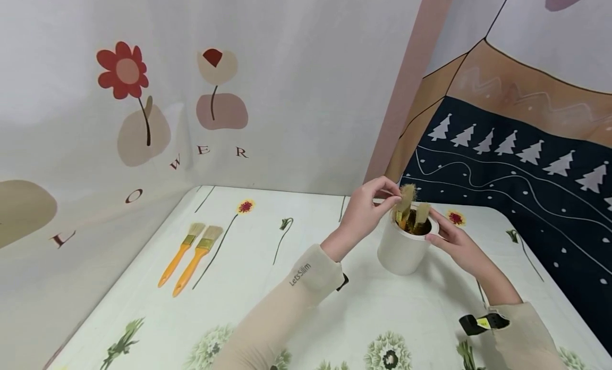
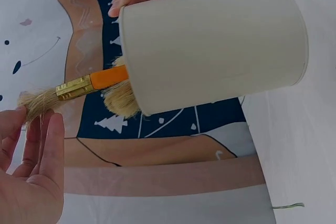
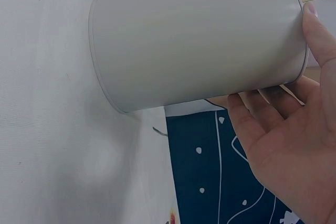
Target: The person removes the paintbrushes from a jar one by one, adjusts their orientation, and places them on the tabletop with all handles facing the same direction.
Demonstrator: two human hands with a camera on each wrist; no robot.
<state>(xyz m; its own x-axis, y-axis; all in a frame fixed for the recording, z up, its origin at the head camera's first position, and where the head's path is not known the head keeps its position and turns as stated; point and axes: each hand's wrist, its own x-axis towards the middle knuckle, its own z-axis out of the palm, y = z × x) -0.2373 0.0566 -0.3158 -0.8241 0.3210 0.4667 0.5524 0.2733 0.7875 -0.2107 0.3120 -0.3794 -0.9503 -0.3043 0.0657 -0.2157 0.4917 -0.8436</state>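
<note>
Near the far edge of a white, flower-printed tabletop point(image 1: 354, 301), right of centre, stands an off-white, smooth-sided cylindrical container point(image 1: 400, 253), upright, and both hands are at it! Up at the mouth, the left hand point(image 1: 362, 206) has thumb and fingertips nearly closed, pinching the pale bristles of a flat paintbrush with a gold metal band and orange handle point(image 2: 74, 88). That brush leans out over the rim; the lower part of its handle disappears inside, so how deep it goes I can't tell. Across to the right hand point(image 1: 460, 249): thumb by the rim, fingers curved part-open around the wall, gripping the container. From the right wrist, that thumb and those fingers show well, but the brush is chopped off at the top corner, and the left wrist view catches only a bit of the right hand.

Beside the pinched brush, another pale bristle head point(image 1: 423, 213) pokes out, its handle lost in the shadowy interior; how many brushes crowd in there is hard to make out. Well off to the left, two orange-handled flat paintbrushes point(image 1: 197, 260) lie side by side in full view. Both beige sleeves point(image 1: 287, 301) run off the bottom edge.
</note>
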